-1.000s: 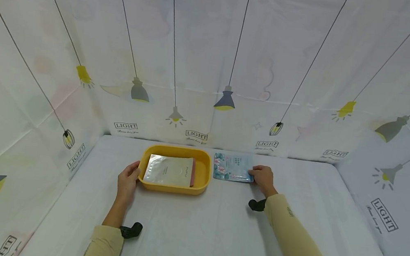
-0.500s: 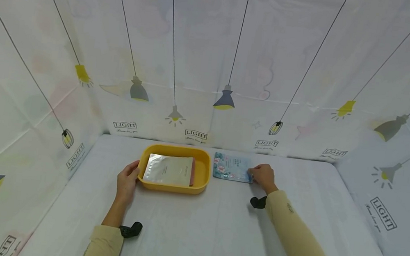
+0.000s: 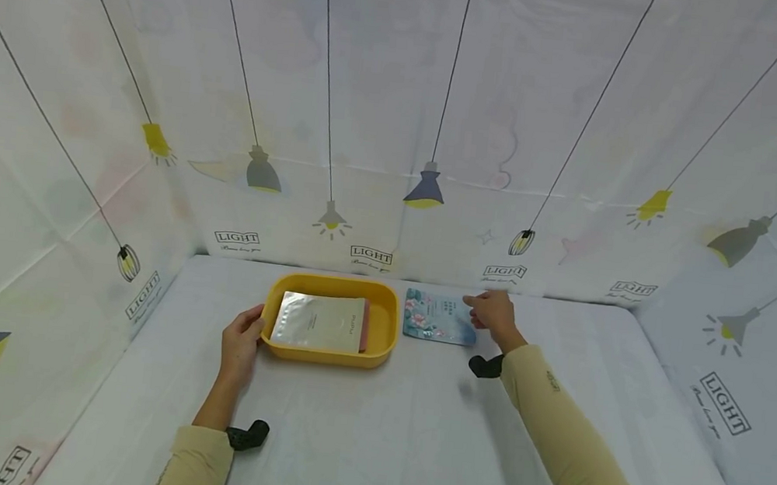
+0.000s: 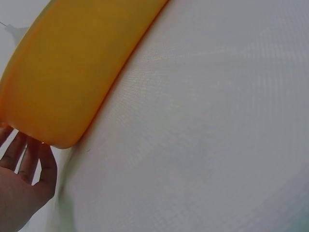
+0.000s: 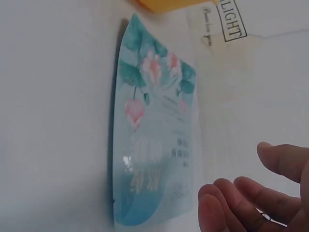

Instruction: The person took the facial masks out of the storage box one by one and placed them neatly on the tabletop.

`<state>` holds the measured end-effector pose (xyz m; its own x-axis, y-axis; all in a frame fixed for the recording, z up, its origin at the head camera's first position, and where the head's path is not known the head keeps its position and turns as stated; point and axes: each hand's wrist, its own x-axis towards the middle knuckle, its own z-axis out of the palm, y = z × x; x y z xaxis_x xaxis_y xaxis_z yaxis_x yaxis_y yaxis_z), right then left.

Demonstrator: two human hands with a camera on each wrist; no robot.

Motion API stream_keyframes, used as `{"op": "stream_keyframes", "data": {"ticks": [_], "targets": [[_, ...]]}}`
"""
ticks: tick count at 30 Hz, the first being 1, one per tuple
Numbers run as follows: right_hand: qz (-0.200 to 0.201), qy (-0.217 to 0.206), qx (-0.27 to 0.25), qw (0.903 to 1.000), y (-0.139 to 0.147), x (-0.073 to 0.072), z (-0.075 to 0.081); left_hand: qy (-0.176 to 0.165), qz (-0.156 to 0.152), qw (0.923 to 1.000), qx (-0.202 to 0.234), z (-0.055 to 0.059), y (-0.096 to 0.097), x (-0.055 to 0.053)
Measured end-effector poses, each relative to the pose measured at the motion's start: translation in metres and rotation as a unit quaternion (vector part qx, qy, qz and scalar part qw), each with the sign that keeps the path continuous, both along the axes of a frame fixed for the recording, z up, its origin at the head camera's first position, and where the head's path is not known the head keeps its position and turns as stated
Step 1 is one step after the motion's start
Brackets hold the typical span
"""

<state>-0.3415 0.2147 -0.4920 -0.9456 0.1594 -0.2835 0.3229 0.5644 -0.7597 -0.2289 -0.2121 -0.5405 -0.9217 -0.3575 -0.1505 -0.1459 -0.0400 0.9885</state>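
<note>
At the back of the table sits a yellow tray (image 3: 326,358). A silvery cream sheet mask packet (image 3: 318,321) lies in it, over a pink one (image 3: 365,326) that shows only at its right side. My left hand (image 3: 240,345) grips the tray's left end; in the left wrist view its bent fingers (image 4: 30,162) meet the end wall. Right of the tray, a light blue sheet mask packet (image 3: 439,318) with printed flowers lies flat. My right hand (image 3: 494,313) hovers by its right edge, holding nothing. Thumb and fingers stand apart, clear of the blue packet (image 5: 153,145) in the right wrist view.
White cloth covers the table (image 3: 369,444). Behind it rises a pale curtain (image 3: 386,117) printed with hanging lamps, close beyond the tray and the blue packet. More printed cloth stands along the left and right sides.
My right hand has let go of the blue packet's right edge and moved up and slightly back from it. The left hand and the tray have stayed in place.
</note>
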Motion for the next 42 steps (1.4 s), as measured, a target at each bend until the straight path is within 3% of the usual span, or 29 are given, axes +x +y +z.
{"op": "stream_keyframes", "data": {"ticks": [6,13,19,31,42], "targets": [[0.029,-0.017,-0.064,0.9974,-0.015,0.000,0.020,-0.003,-0.001,1.0000,-0.004,0.000,0.002,-0.003],[0.054,-0.057,-0.135,0.9877,-0.044,0.005,0.035,0.007,0.011,0.9994,-0.032,-0.008,-0.003,-0.001],[0.069,-0.060,-0.132,0.9871,-0.076,0.005,0.039,0.015,0.024,0.9979,-0.058,-0.009,-0.005,0.000],[0.091,-0.066,-0.138,0.9841,-0.133,0.016,0.041,0.035,0.020,0.9952,-0.089,-0.006,-0.006,-0.001],[0.125,-0.086,-0.123,0.9807,-0.163,0.023,0.025,0.009,0.015,0.9955,-0.093,-0.008,-0.006,-0.004]]}}
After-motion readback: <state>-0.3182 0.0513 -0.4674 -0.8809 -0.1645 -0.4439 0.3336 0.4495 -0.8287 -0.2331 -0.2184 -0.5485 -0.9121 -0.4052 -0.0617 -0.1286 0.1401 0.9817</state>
